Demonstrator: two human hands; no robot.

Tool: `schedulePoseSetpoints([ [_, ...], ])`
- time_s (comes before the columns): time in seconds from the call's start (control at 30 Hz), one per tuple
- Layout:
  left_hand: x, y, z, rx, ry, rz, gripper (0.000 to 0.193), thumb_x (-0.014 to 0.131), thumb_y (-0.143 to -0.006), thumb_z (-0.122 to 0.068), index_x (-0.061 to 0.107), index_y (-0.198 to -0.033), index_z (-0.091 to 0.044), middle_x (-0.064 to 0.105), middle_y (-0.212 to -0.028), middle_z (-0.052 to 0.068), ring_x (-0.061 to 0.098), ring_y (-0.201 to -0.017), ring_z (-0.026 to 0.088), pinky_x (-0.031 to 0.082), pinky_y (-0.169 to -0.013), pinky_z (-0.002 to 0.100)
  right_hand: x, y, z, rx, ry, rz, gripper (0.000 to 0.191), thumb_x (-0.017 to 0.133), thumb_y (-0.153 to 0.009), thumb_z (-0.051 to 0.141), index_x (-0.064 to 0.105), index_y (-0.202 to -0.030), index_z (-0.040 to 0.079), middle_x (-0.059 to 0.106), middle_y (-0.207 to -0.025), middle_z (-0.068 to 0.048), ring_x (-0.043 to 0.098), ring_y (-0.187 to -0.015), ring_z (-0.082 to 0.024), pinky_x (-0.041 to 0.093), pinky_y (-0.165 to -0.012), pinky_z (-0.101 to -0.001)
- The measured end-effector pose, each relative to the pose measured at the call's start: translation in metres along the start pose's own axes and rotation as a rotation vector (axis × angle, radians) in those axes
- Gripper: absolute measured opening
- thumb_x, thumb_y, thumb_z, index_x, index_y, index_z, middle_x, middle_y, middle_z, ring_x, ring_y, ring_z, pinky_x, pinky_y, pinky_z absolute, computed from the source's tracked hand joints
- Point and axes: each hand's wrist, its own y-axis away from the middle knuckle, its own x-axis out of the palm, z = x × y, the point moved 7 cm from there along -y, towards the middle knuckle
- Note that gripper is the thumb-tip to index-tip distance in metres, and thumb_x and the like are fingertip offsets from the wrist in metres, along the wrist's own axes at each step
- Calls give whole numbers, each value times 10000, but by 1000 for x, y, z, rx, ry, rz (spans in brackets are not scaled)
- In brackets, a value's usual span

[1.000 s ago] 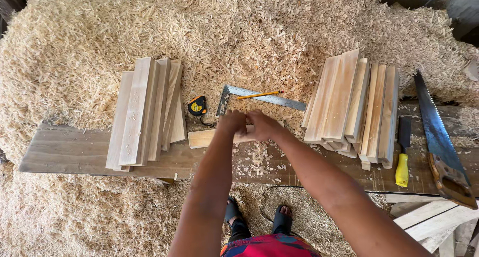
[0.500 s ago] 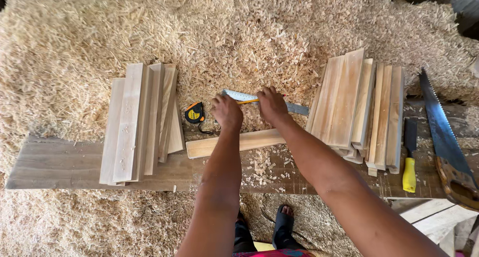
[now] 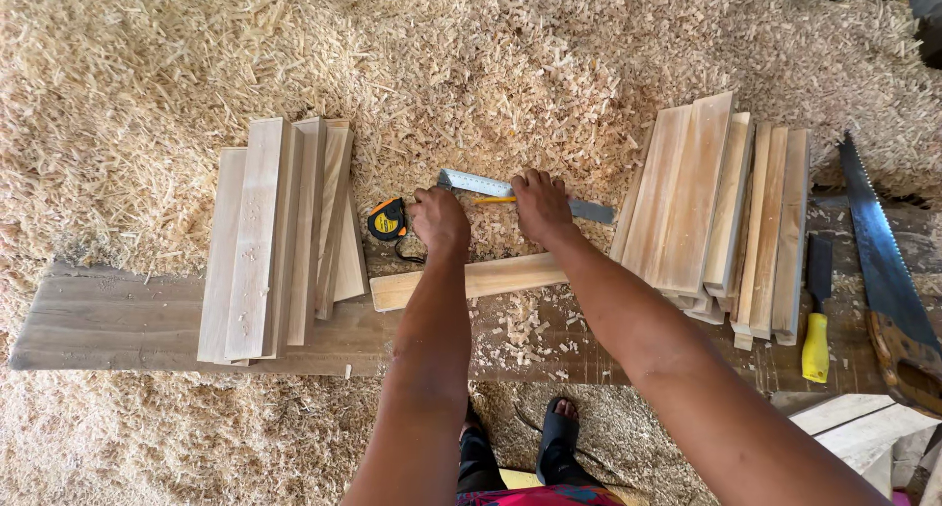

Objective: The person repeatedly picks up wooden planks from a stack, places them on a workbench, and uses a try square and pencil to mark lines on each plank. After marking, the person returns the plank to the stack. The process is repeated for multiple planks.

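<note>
My left hand [image 3: 440,220] rests at the near corner of a metal try square [image 3: 481,183], whose blade runs to the right over the shavings. My right hand [image 3: 539,202] lies on that blade, and a yellow pencil [image 3: 494,200] pokes out from under its fingers. Whether either hand has closed on the tool is hidden. A short pale wooden slat [image 3: 471,280] lies crosswise on the workbench plank [image 3: 118,319], just below both wrists. A black and yellow tape measure [image 3: 389,219] sits left of my left hand.
Stacks of cut slats stand at left [image 3: 275,241] and right [image 3: 726,212] on the plank. A yellow-handled chisel [image 3: 815,310] and a handsaw [image 3: 883,270] lie far right. Wood shavings [image 3: 471,64] cover the ground. My sandalled feet [image 3: 559,432] show below.
Both hands moved away from the short slat, up to the try square and pencil. The slat now lies free on the plank.
</note>
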Motion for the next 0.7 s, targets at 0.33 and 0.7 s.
schedulePoseSetpoints([
  [0.33, -71, -19, -1, 41, 16, -244, 277, 610, -960, -81, 643, -1236, -82, 484, -1381, 158, 471, -1250, 351, 534, -932, 560, -29, -5, 18, -86, -138, -143, 249, 625, -967, 83, 574, -1184, -28, 560, -1194, -204, 594, -1046, -308, 612, -737, -420],
  [0.7, -9, 27, -55, 285, 74, -151, 340, 673, -885, -52, 660, -1219, -116, 531, -1351, 106, 426, -1346, 377, 566, -918, 508, -19, 120, 0, 223, -237, -241, 225, 615, -905, 104, 580, -1078, -36, 553, -1109, -192, 592, -1070, -352, 604, -788, -460],
])
